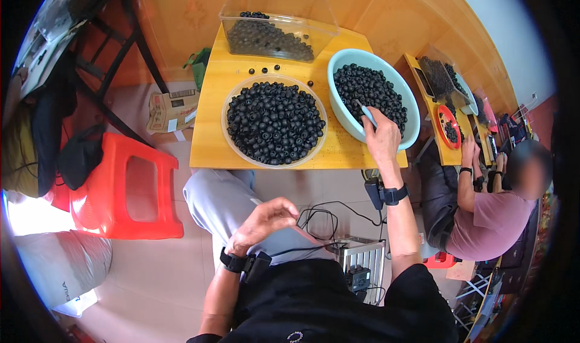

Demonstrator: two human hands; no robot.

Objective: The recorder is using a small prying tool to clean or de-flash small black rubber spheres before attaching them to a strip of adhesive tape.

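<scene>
My right hand (383,139) is over the near rim of a light blue basin (412,110) heaped with black beads (370,86). It grips a small tool with a light blue handle (368,115), whose thin tip points into the beads; its exact kind does not show. Lower down, my left hand (266,221) hovers above my lap, fingers bent in toward the thumb, and I cannot make out anything between them. A round clear tray (224,128), filled with dark round beads (275,122), stands left of the basin, beyond my left hand.
On the yellow table (208,101) are a clear rectangular bin (278,32) with more beads and a few loose beads (264,70). A red stool (124,189) stands at left. Cables (329,216) lie beneath. At right, another person (483,216) works over a red tray (443,128).
</scene>
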